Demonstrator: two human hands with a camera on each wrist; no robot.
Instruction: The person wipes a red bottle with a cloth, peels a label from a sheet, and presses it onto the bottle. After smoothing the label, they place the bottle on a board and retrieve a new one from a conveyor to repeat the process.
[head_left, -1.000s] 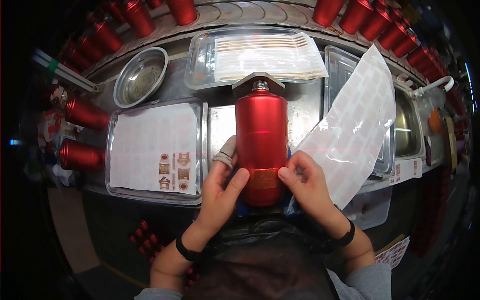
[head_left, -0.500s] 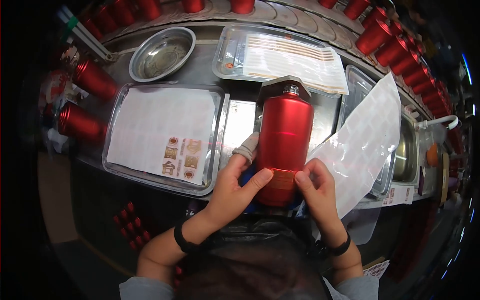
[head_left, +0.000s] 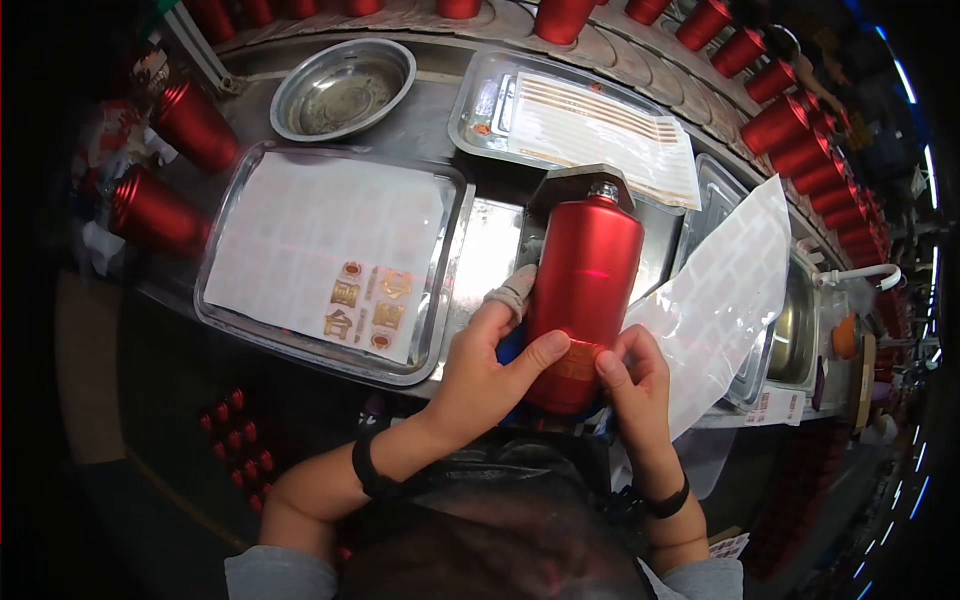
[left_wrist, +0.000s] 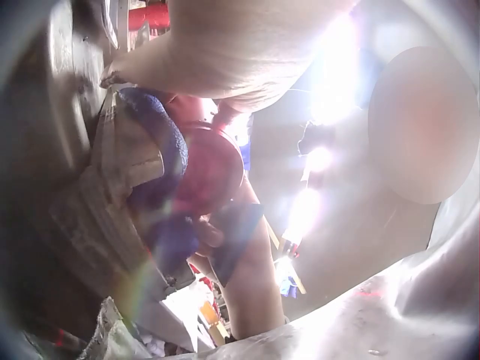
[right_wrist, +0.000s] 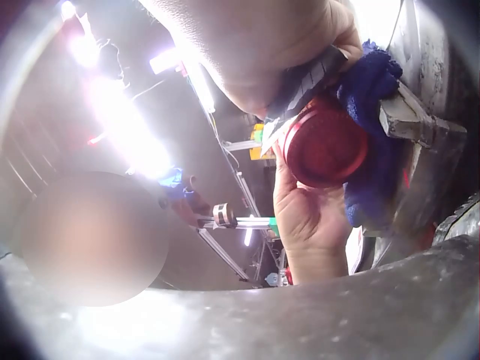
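Observation:
A glossy red bottle [head_left: 588, 265] with a bare threaded neck lies on a stand padded with blue cloth [right_wrist: 367, 82], its neck end against a grey angular plate [head_left: 565, 188]. Gold lettering shows on a label strip [head_left: 575, 362] around its lower part. My left hand [head_left: 490, 365], one finger wrapped in cloth tape, holds the bottle's left side, thumb pressing by the strip. At the lower right side my right hand [head_left: 638, 385] pinches the strip's end between thumb and curled finger. The right wrist view shows the bottle's round base [right_wrist: 326, 146] and the strip's dark free end beside that hand.
Left stands a tray [head_left: 455, 250] with a sheet of gold character stickers [head_left: 365, 305]. Behind are a metal bowl [head_left: 343, 90] and a tray with striped label sheets [head_left: 600, 130]. A large translucent backing sheet [head_left: 715, 300] leans at right, near a sink [head_left: 795, 320]. Red bottles line the conveyor.
The head view has turned, so the bottle and trays sit further right. My left thumb has moved inward across the strip; my right hand stays at the bottle's lower right side.

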